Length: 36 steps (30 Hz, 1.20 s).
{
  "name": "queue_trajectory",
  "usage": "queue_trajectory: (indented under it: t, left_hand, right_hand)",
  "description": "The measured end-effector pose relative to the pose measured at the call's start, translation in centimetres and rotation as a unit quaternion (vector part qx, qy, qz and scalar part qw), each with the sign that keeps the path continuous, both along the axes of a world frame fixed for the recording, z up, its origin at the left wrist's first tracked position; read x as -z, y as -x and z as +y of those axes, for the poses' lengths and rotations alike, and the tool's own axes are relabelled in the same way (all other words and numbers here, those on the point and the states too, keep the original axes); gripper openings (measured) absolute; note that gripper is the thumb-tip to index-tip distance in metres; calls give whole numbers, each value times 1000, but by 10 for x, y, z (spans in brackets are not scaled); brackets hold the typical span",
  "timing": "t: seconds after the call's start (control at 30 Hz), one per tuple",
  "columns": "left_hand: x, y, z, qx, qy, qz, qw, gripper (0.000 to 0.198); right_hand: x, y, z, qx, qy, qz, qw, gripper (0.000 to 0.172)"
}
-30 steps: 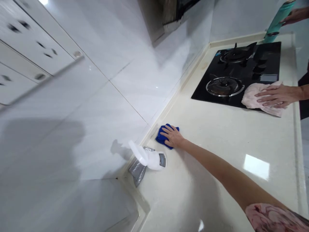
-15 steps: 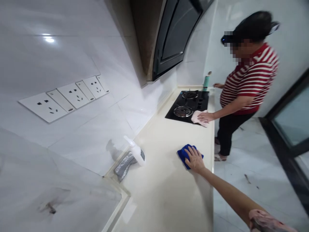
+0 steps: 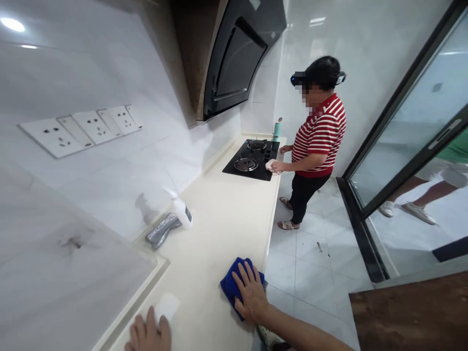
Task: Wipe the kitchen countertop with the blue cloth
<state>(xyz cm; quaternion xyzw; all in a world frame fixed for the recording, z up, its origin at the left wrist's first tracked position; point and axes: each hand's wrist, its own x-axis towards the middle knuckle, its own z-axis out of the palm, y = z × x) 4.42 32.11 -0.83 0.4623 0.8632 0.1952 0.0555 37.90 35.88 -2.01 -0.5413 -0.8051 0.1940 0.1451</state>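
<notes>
My right hand presses on a folded blue cloth at the front edge of the cream countertop. Its fingers are spread over the cloth, and the thumb lies along the near side. At the bottom of the view, my left hand is partly in frame, fingers apart, over the counter near the back ledge. Nothing shows in it. Farther back, a white spray bottle stands against the wall beside a crumpled grey cloth.
A co-worker in a striped shirt holds a pale pink cloth at the black gas hob. A green can stands behind the hob. The range hood overhangs the counter. At right are a glass sliding door and a brown board.
My right hand has drawn the blue cloth nearer along the counter's front edge. My left hand has come into view. The camera has turned right, and the co-worker's cloth has shifted along the hob.
</notes>
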Motion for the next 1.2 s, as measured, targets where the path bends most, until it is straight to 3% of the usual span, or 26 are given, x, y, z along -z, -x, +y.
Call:
queue_trajectory:
  t: [0.1,0.23,0.33,0.43,0.53,0.6,0.7,0.87,0.97,1.07,1.13,1.2]
  left_hand:
    - [-5,-2,-8,17,-2,-45,999,73]
    - [-11,-18,-47,38,-51,-145,987,71]
    - [-14,-34,-99,60,-79,-199,975,63]
    - [-14,-45,-161,45,-85,-245,965,57]
    - [-12,-52,-219,-7,-60,-302,951,57]
    - [-9,-57,-247,-29,-52,-324,944,58]
    - [-8,-73,-266,-24,-54,-317,947,57]
    - [-10,-98,-256,104,-49,-206,972,51]
    - [-8,-82,-265,171,-57,-93,979,47]
    - [0,-34,-310,172,-68,-1,983,51]
    - [5,8,-357,90,-50,42,994,52]
    - [8,48,-410,-38,-3,58,998,55]
  right_hand:
    - [-5,-8,-25,-104,7,1,995,88]
    - [-16,-40,-11,-188,4,-33,982,76]
    - [-18,-54,16,-149,-31,-80,985,68]
    - [-17,-47,28,-72,-65,-120,988,64]
    - [-16,-18,9,23,-74,-146,986,67]
    - [-14,10,-18,40,-68,-151,985,72]
    - [-11,61,-72,-39,-57,-132,989,77]
    - [-10,141,-142,-215,-23,-84,973,81]
    - [-8,160,-151,-289,-21,-91,953,80]
    - [-3,153,-142,-319,-74,-99,940,78]
    - [3,149,-134,-314,-109,-115,936,76]
    - [9,158,-132,-277,-133,-136,942,74]
